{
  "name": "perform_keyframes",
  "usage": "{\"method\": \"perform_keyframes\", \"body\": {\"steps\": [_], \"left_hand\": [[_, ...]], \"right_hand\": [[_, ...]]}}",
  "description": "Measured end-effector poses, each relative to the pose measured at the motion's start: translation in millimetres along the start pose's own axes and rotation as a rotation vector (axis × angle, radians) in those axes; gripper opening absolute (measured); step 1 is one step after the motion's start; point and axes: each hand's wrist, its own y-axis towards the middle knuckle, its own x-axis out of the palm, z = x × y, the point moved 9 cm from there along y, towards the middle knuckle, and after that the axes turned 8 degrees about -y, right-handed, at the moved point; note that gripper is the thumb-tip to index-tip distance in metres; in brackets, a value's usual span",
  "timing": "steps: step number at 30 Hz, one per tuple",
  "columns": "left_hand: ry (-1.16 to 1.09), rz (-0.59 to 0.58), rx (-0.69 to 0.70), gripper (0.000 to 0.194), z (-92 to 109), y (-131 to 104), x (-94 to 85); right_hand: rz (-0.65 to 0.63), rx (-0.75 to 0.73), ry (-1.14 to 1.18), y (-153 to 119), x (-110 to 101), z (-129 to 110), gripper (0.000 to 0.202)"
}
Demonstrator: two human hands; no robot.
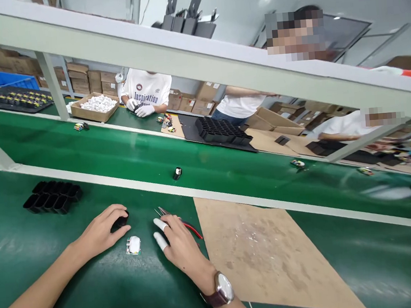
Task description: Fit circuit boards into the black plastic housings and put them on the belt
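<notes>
My left hand [106,229] is curled round a small black plastic housing [122,220], partly hidden by the fingers. Just below it on the green table lies a small circuit board with a white pad on top [134,245]. My right hand [179,244] hovers to the right of that board, fingers apart and holding nothing, with white finger cots on the thumb and index finger. Beyond its fingers lie pliers with red handles [192,228], partly covered by the hand. A cluster of open black housings [54,196] stands at the far left.
A brown cardboard sheet [270,253] lies on the right. Behind a white rail [140,189], a green conveyor belt carries a black housing [177,173] and small circuit boards [298,164]. Co-workers [147,92] sit across it, near a box of white parts [95,108]. A shelf beam [183,46] crosses above.
</notes>
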Motion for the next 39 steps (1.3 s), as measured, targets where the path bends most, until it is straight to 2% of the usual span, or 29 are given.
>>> {"method": "perform_keyframes", "body": {"steps": [2, 4, 7, 9, 14, 16, 20, 23, 27, 30, 34, 39], "left_hand": [[0.007, 0.0, 0.01, 0.028, -1.6, -0.4, 0.5], [0.01, -0.004, 0.007, 0.033, -2.9, -0.7, 0.9], [0.012, -0.013, -0.02, 0.036, -4.1, -0.7, 1.5], [0.004, -0.019, -0.028, 0.039, -3.5, -0.7, 2.2], [-0.019, -0.044, -0.048, 0.047, -4.2, -1.3, 6.3], [-0.018, -0.05, -0.047, 0.049, -4.0, -1.2, 7.3], [0.006, -0.052, 0.005, 0.055, 1.6, 0.6, 7.3], [0.013, -0.091, -0.007, 0.06, 1.2, 2.0, 10.1], [0.013, -0.14, -0.061, 0.064, -3.4, 2.0, 12.8], [0.003, -0.168, -0.095, 0.069, -7.0, 1.9, 13.4], [-0.011, -0.177, -0.141, 0.074, -12.9, 2.1, 10.9], [-0.042, -0.186, -0.173, 0.073, -17.1, -0.2, 9.9]], "right_hand": [[-0.077, -0.135, 0.254, 9.4, -0.2, -22.9, 0.053], [-0.171, -0.224, 0.394, 16.0, 4.4, -43.3, 0.069], [-0.216, -0.249, 0.392, 21.5, 14.7, -56.2, 0.061], [-0.173, -0.216, 0.369, 22.5, 18.8, -51.4, 0.057], [-0.059, -0.126, 0.425, 16.9, 21.8, -25.5, 0.07], [-0.034, -0.118, 0.432, 15.0, 21.1, -22.1, 0.064], [-0.004, -0.167, 0.336, 11.9, 20.3, -31.5, 0.048], [0.02, -0.223, 0.168, 6.3, 23.7, -42.6, 0.051], [0.027, -0.217, 0.03, 0.9, 30.3, -46.1, 0.058], [0.061, -0.198, 0.047, 2.4, 26.7, -41.9, 0.057], [0.111, -0.077, 0.14, 8.0, 19.3, -25.3, 0.055], [0.152, -0.067, 0.213, 9.3, 14.2, -22.3, 0.042]]}}
